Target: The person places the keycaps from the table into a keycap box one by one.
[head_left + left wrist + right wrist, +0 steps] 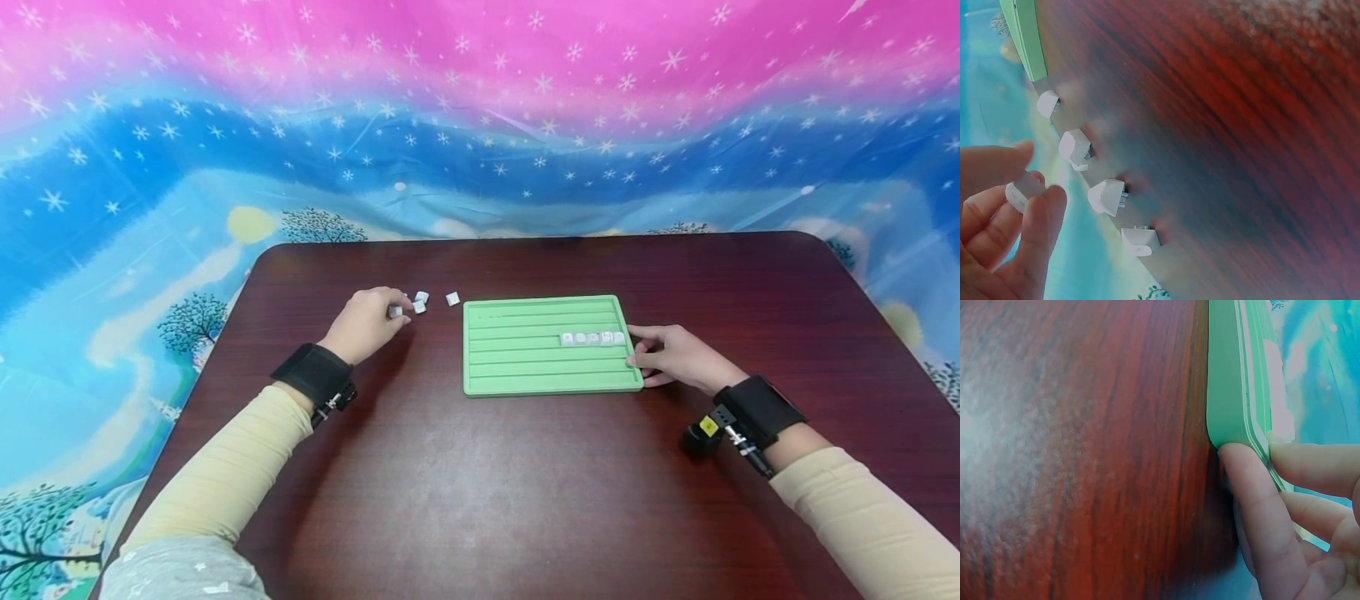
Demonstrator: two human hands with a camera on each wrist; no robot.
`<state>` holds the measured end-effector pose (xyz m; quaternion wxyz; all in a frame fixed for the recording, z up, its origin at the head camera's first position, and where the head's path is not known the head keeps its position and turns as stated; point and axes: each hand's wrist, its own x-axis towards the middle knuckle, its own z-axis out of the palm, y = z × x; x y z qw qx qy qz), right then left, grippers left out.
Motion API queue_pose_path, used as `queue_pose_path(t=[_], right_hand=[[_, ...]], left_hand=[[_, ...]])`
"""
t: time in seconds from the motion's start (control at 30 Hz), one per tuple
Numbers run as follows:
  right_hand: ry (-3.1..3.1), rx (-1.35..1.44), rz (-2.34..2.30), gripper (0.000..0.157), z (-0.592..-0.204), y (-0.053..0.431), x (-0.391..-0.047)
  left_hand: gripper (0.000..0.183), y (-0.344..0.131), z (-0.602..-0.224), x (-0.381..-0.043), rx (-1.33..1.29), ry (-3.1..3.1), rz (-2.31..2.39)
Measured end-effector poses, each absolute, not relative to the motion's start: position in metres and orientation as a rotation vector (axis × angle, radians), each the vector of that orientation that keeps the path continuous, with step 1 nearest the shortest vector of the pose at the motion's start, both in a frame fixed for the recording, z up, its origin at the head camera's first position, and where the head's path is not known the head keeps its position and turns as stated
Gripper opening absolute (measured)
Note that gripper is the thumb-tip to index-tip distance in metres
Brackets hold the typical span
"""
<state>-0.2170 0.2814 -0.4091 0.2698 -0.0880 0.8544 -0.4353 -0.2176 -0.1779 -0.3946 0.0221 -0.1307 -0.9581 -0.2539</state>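
My left hand pinches a white keycap between thumb and fingers, a little above the table at the left. Beside it several loose white keycaps lie on the wood, some with their stems showing. A flat green tray with long parallel grooves lies right of them. Several keycaps sit side by side in one groove, up against the tray's right end. At that end my right hand grips the tray's edge, thumb and fingers around the corner in the right wrist view.
The dark reddish wooden table has rounded far corners. Behind it hangs a pink and blue cloth with snowflakes and trees. One loose keycap lies close to the tray's far left corner.
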Motion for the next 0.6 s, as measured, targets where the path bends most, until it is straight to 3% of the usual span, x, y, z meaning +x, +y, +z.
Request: queue_pose_path(t=[0.6], right_hand=[[2.303,-0.234,-1.179,0.069,-0.409,0.281,-0.216]], left_hand=[[0.026,-0.163,-0.39,-0.219,-0.396,-2.956,-0.85]])
